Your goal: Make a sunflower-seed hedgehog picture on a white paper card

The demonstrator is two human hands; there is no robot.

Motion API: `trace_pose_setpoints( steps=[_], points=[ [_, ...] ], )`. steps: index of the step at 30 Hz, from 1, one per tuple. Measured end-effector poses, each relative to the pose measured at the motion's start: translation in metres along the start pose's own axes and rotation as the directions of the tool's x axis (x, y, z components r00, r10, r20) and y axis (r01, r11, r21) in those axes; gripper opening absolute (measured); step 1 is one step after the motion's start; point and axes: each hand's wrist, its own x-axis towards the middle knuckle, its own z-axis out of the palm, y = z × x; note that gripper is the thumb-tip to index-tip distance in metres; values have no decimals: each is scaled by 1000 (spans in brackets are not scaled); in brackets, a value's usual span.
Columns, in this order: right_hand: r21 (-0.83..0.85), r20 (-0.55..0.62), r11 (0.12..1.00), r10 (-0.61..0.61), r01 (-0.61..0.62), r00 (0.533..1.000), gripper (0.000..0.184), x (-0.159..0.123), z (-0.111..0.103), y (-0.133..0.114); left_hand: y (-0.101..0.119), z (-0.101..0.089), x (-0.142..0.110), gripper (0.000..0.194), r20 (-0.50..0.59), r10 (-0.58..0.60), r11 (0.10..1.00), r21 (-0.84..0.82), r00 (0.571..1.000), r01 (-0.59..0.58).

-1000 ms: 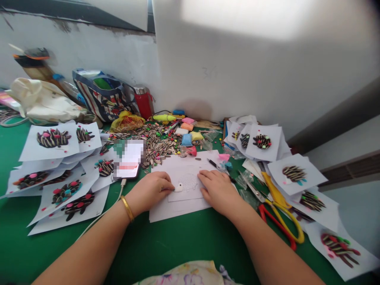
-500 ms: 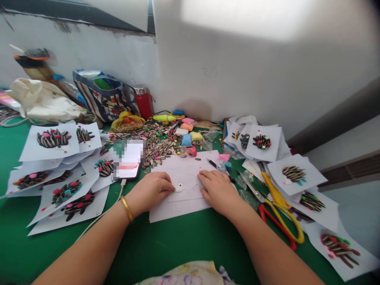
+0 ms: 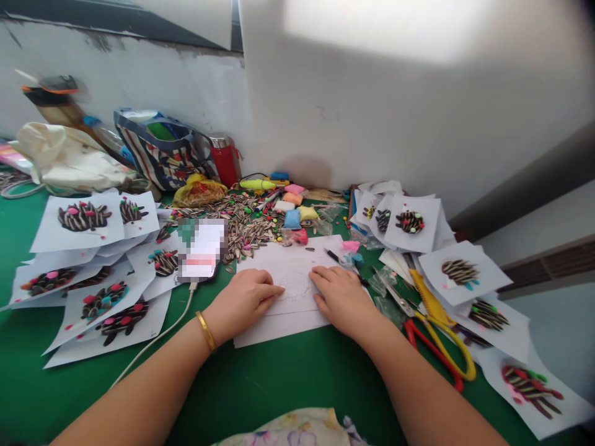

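Observation:
A white sheet of paper (image 3: pixel 274 321) with an outlined, dotted hedgehog drawing (image 3: pixel 294 287) lies on the table between my hands. My left hand (image 3: pixel 248 301) rests at the drawing's left end, index finger stretched out over the spot of the white head piece with its black eye. That piece is now hidden beneath the fingers. On the right side, my right hand (image 3: pixel 339 297) lies flat on the sheet, fingers extended and touching the drawing's edge, holding nothing. A single sunflower seed (image 3: pixel 310 249) and a black pen (image 3: pixel 333 255) lie just beyond.
Behind the paper spreads a heap of sunflower seeds (image 3: pixel 246 226), with coloured clay packs (image 3: pixel 292 218). A phone (image 3: pixel 202 251) on a cable stands left. Finished hedgehog sheets (image 3: pixel 44 238) are stacked on both sides. Scissors (image 3: pixel 439 347) lie near my right forearm. A red flask (image 3: pixel 225 162) stands at the wall.
My left hand has shifted slightly right and forward, its index finger extending over the white head piece, which was visible before. My right hand has stayed in place.

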Motion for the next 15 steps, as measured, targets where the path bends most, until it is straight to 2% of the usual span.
trace_pose_setpoints(
  steps=[4,7,11,15],
  points=[
    [2,-1,1000,-2,2,1000,41,0,1,0,0,-1,0,28,-3,-11,1000,-10,1000,11],
    [10,-7,1000,-4,4,1000,41,0,2,1,0,-1,-2,32,-36,-61,998,-35,997,60],
    [19,-11,1000,-4,4,1000,41,0,3,3,-2,2,-3,62,-74,-86,995,-49,994,82],
    [34,-24,999,-2,3,1000,41,0,3,1,-3,8,-2,81,16,-81,996,-36,997,82]
  ],
)
